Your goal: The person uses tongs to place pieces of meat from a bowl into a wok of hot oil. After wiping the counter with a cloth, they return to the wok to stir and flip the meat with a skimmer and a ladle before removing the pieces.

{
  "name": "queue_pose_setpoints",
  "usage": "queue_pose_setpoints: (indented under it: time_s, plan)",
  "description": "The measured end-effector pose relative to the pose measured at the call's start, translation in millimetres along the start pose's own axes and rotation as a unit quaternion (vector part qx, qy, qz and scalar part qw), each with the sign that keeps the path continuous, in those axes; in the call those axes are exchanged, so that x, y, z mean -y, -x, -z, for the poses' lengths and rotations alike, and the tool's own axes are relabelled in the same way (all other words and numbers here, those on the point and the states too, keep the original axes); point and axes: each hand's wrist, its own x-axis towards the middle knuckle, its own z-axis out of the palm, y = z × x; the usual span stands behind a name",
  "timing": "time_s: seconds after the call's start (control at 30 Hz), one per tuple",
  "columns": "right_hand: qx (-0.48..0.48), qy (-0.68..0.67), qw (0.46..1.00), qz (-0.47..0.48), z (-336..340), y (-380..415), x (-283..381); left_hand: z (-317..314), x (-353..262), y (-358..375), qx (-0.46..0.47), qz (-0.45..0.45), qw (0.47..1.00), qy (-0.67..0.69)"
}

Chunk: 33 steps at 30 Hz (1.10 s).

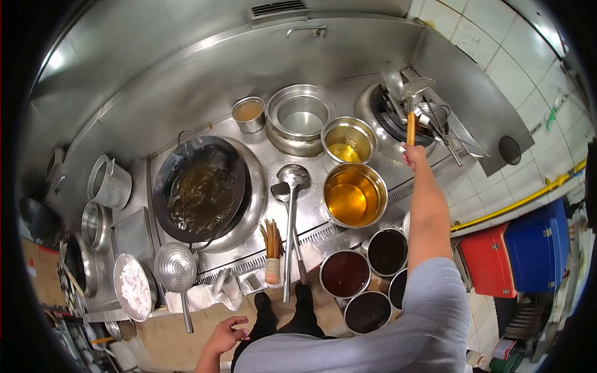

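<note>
My right hand (411,156) reaches far out to the right, its fingers closed around the wooden handle (411,127) of a metal spatula (418,86). The spatula's blade points away from me, above a burner (388,124) where strainers and ladles (433,115) are piled. Near my waist, my left hand (229,334) hangs open with its fingers apart, touching nothing. A skimmer (176,267) lies closest to it, at the counter's front edge. Bubbling brownish liquid fills the large black wok (160,186) at the left.
Two pots of golden oil (382,199) stand mid-counter, beside a pot of clear liquid (303,118). Several pots of dark liquid (345,273) sit at front right. A ladle (293,177) and bamboo brush (272,248) lie centrally. A bowl of white pieces (134,286) is left.
</note>
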Motion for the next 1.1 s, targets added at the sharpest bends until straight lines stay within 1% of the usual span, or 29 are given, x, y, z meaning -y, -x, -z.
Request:
queue_pose_setpoints:
  time_s: [0.07, 0.1, 0.13, 0.17, 0.2, 0.23, 0.3, 0.4, 0.43, 0.47, 0.5, 0.53, 0.57, 0.6, 0.67, 0.7, 0.73, 0.77, 0.8, 0.83, 0.87, 0.9, 1.0, 1.07, 1.1]
  plan:
    - [0.001, -0.014, 0.999, -0.039, 3, 14, 27, 0, -7, 7, -0.004, -0.001, 1.0, 0.011]
    - [0.005, -0.073, 0.997, -0.022, 7, 5, 33, 0, -10, 10, 0.0, -0.005, 1.0, 0.014]
    - [0.003, -0.118, 0.993, 0.028, 14, -13, 37, 0, -13, 11, 0.001, -0.006, 1.0, 0.016]
    - [-0.024, -0.088, 0.994, 0.062, 20, -19, 47, -2, -16, 12, -0.002, -0.002, 1.0, 0.021]
    - [-0.039, -0.091, 0.992, 0.078, 26, -2, 63, -3, -18, 11, 0.004, -0.014, 1.0, 0.019]
    - [-0.036, -0.126, 0.989, 0.073, 33, 1, 70, -4, -21, 10, 0.011, -0.027, 0.999, 0.016]
    - [-0.014, -0.193, 0.976, 0.096, 49, 22, 74, -8, -29, 7, 0.011, -0.033, 0.999, 0.019]
    - [-0.03, -0.091, 0.974, 0.203, 62, 77, 52, -14, -33, 5, -0.011, -0.095, 0.995, -0.011]
    - [-0.029, -0.045, 0.971, 0.235, 69, 96, 39, -14, -36, 7, -0.023, -0.091, 0.996, 0.002]
    - [-0.1, 0.111, 0.945, 0.29, 79, 118, 25, -12, -44, 9, -0.016, -0.091, 0.994, -0.054]
    - [-0.186, 0.247, 0.807, 0.504, 88, 136, 10, -10, -46, 12, -0.009, -0.087, 0.99, -0.108]
    - [-0.167, 0.201, 0.807, 0.529, 87, 163, 4, -7, -40, 12, -0.019, -0.118, 0.987, -0.109]
    - [-0.157, 0.26, 0.809, 0.503, 91, 195, 4, -5, -35, 11, -0.027, -0.149, 0.982, -0.113]
    - [-0.15, 0.321, 0.806, 0.474, 94, 226, 6, -1, -37, 16, -0.03, -0.15, 0.981, -0.118]
    - [-0.13, 0.361, 0.801, 0.459, 89, 269, 4, 7, -36, 20, -0.041, -0.149, 0.981, -0.118]
    - [-0.122, 0.359, 0.799, 0.467, 83, 282, -3, 11, -30, 20, -0.047, -0.171, 0.98, -0.089]
    - [-0.109, 0.411, 0.784, 0.452, 75, 293, -10, 15, -24, 20, -0.052, -0.194, 0.978, -0.062]
    - [-0.098, 0.462, 0.766, 0.437, 70, 306, -15, 20, -17, 22, -0.058, -0.194, 0.978, -0.056]
    - [-0.094, 0.462, 0.762, 0.443, 62, 325, -16, 26, -10, 25, -0.065, -0.212, 0.973, -0.06]
    - [-0.09, 0.507, 0.748, 0.42, 51, 349, -16, 32, -8, 31, -0.074, -0.232, 0.968, -0.064]
    - [-0.086, 0.55, 0.73, 0.396, 41, 367, -16, 39, -5, 42, -0.077, -0.228, 0.969, -0.058]
    - [-0.084, 0.549, 0.727, 0.404, 37, 376, -21, 45, 6, 48, -0.083, -0.229, 0.968, -0.052]
    - [-0.095, 0.553, 0.728, 0.393, 18, 392, -32, 68, 46, 66, -0.078, -0.235, 0.969, -0.001]
    - [-0.142, 0.59, 0.695, 0.387, 2, 411, -35, 85, 74, 80, -0.077, -0.24, 0.963, 0.096]
    - [-0.185, 0.578, 0.669, 0.429, -18, 432, -37, 94, 88, 88, -0.073, -0.239, 0.964, 0.097]
